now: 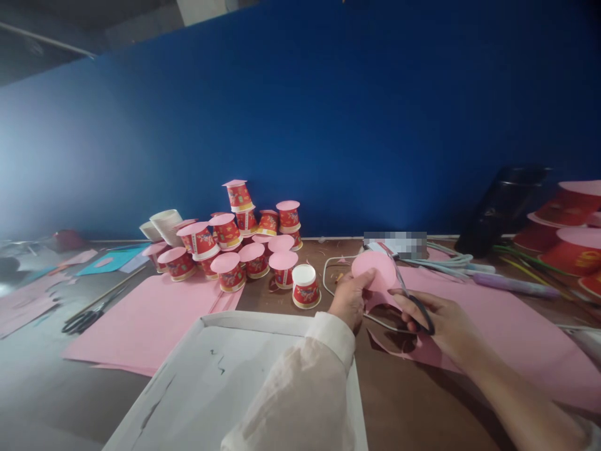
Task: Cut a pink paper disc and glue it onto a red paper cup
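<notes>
My left hand (350, 300) pinches a pink paper circle (374, 269) between thumb and fingers, holding it up above the table. My right hand (436, 319) is closed round the dark handles of a pair of scissors (426, 313). The scissor blades point up and lie against the circle's right edge; I cannot tell whether they are parted. Pink paper offcuts (392, 344) lie on the table below both hands. Left of my left hand stands an upside-down red paper cup (306, 288) with a bare white base. Several more red cups (228, 275) carry pink paper discs on top.
A white box lid (253, 351) lies under my left forearm. Pink sheets (159, 319) spread to the left, with another pair of scissors (87, 319) beside them. A pale cable (451, 260), a dark bottle (493, 213) and more red cups (575, 250) stand or lie at the right.
</notes>
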### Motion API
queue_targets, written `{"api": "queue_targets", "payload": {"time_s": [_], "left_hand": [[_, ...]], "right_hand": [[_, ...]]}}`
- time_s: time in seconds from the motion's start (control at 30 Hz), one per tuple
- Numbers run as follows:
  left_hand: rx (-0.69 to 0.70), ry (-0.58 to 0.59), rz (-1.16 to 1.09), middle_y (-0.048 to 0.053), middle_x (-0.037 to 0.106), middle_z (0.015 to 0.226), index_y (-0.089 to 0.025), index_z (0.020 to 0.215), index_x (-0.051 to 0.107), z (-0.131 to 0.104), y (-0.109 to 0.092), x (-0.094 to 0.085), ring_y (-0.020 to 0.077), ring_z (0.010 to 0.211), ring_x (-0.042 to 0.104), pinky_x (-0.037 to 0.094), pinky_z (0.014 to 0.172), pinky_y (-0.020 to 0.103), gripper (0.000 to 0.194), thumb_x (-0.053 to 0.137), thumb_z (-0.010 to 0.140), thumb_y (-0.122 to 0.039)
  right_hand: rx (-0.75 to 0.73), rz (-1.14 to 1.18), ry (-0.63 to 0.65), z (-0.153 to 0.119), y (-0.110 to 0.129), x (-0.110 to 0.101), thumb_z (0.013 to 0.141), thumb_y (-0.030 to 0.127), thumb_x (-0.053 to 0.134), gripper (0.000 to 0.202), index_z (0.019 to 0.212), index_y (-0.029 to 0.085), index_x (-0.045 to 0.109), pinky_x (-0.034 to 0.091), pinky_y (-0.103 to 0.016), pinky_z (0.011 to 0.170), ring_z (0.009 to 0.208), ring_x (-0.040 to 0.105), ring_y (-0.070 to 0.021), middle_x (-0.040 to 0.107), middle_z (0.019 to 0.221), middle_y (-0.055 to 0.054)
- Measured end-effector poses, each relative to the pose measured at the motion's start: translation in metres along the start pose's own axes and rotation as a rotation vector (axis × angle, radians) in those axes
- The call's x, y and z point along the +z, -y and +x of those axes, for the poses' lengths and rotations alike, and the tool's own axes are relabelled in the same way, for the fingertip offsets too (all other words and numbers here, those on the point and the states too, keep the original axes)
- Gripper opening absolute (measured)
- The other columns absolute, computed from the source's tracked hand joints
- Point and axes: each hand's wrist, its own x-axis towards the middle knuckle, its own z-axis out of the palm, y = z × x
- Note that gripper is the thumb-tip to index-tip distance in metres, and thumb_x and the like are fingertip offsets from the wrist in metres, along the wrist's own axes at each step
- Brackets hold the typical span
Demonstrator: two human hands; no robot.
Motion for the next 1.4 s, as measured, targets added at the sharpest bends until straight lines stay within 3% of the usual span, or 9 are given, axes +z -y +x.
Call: {"api": "queue_targets", "payload": {"time_s": [0.2, 0.83, 1.1, 1.4], "left_hand": [[-0.004, -0.022, -0.008, 0.004, 0.068, 0.074, -0.012, 0.086, 0.07, -0.0036, -0.0036, 0.0034, 0.0102, 0.056, 0.057, 0.037, 0.046, 0.02, 0.031, 0.091, 0.064, -0.021], [-0.025, -0.098, -0.041, 0.002, 0.065, 0.068, -0.012, 0.08, 0.067, -0.0056, -0.0073, 0.0074, 0.0104, 0.054, 0.057, 0.038, 0.045, 0.02, 0.023, 0.086, 0.068, -0.015], [-0.031, -0.123, -0.029, 0.002, 0.065, 0.068, -0.012, 0.081, 0.067, -0.0067, -0.0098, 0.0086, 0.0103, 0.052, 0.055, 0.036, 0.044, 0.02, 0.032, 0.092, 0.062, -0.019], [-0.023, -0.118, -0.056, 0.002, 0.065, 0.069, -0.013, 0.08, 0.064, -0.0045, -0.0084, 0.0071, 0.01, 0.053, 0.056, 0.037, 0.044, 0.02, 0.025, 0.087, 0.069, -0.014]], "right_hand": [[-0.006, -0.024, 0.003, -0.0002, 0.0011, -0.001, 0.061, 0.058, 0.089, 0.054, 0.098, 0.019, 0.083, 0.049, -0.027, 0.04, 0.053, 0.058, -0.0176, 0.065, 0.062, 0.0], [-0.01, -0.033, 0.021, -0.0031, 0.0019, -0.0006, 0.063, 0.064, 0.087, 0.06, 0.101, 0.017, 0.083, 0.053, -0.029, 0.041, 0.054, 0.056, -0.0174, 0.063, 0.062, 0.0], [-0.039, -0.067, 0.003, -0.0028, 0.002, 0.0001, 0.065, 0.067, 0.083, 0.058, 0.096, 0.018, 0.083, 0.052, -0.028, 0.041, 0.053, 0.057, -0.0176, 0.063, 0.061, -0.001], [-0.043, -0.069, 0.017, -0.0004, -0.0034, -0.0014, 0.07, 0.067, 0.081, 0.059, 0.101, 0.017, 0.083, 0.054, -0.029, 0.045, 0.052, 0.057, -0.0164, 0.063, 0.06, 0.001]]}}
